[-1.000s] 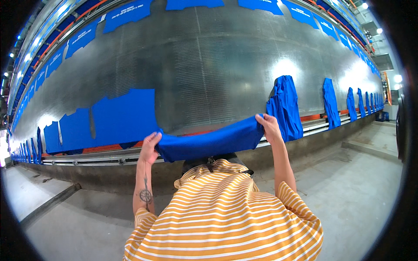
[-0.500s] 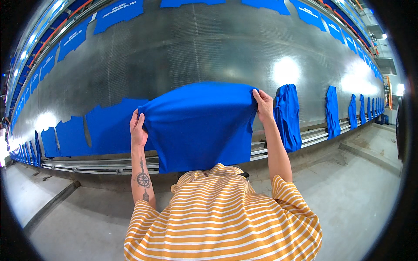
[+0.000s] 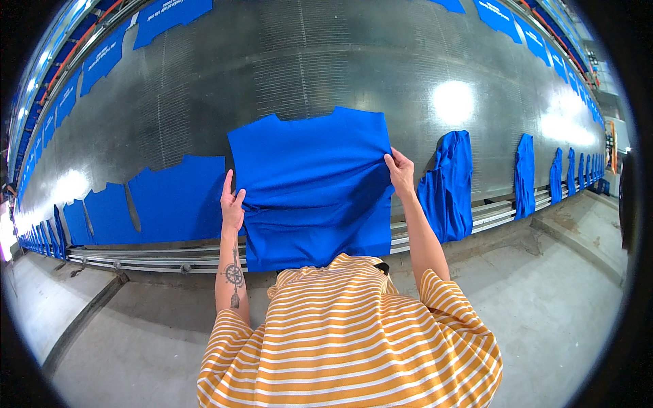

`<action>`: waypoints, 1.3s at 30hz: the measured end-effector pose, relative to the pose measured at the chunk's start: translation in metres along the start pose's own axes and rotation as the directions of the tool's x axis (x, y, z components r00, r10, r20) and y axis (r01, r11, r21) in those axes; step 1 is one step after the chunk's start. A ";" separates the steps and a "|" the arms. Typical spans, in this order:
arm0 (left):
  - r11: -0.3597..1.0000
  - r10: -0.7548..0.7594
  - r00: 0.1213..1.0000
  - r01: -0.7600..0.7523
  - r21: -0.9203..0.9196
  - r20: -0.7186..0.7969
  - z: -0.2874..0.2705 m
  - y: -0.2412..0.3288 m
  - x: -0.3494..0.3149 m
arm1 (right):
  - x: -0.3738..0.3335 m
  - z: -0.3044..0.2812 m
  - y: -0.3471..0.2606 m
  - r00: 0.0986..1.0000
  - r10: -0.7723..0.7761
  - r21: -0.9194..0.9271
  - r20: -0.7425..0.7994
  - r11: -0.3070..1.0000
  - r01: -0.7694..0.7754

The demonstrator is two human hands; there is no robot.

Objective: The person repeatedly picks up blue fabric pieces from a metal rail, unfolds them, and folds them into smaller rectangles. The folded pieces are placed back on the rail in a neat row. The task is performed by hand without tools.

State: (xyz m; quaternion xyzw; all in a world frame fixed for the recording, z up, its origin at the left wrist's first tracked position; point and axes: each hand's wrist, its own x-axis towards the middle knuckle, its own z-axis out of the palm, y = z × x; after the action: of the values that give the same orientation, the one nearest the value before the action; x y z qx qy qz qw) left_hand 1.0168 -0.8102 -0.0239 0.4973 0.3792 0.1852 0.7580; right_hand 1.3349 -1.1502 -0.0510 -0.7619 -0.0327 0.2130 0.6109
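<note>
A blue shirt-shaped fabric panel (image 3: 313, 177) lies in front of me. Its far part, with a shallow neckline notch, rests flat on the long dark table, while creases run across its middle and its near part drapes toward my body. At the panel's left edge is my left hand (image 3: 232, 206), its index finger and thumb apart. My right hand (image 3: 400, 170) pinches the right edge, thumb and fingers closed on the cloth. The fingertips of that hand are partly hidden against the fabric.
Flat blue panels (image 3: 180, 197) lie to the left. On the right, bunched blue cloths (image 3: 454, 183) hang over the table's near metal rail (image 3: 486, 215). Printed blue panels (image 3: 173, 17) line the far side of the table (image 3: 326, 75). Below is a concrete floor (image 3: 149, 326).
The panel's far edge has come down onto the table and now lies spread out, showing its neckline. My left hand has shifted right and loosened; the right hand has moved slightly nearer and left.
</note>
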 end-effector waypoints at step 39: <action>0.947 -0.054 0.987 0.003 0.321 0.149 -0.039 -0.001 -0.038 | -0.047 -0.046 -0.010 0.977 0.119 -0.101 0.178 0.990 -0.103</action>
State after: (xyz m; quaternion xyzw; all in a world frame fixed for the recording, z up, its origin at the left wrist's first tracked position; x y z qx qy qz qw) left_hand 0.9620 -0.8119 -0.0188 0.6210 0.3509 0.0708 0.6973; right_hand 1.3116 -1.2041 -0.0207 -0.7667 -0.0558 0.3143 0.5571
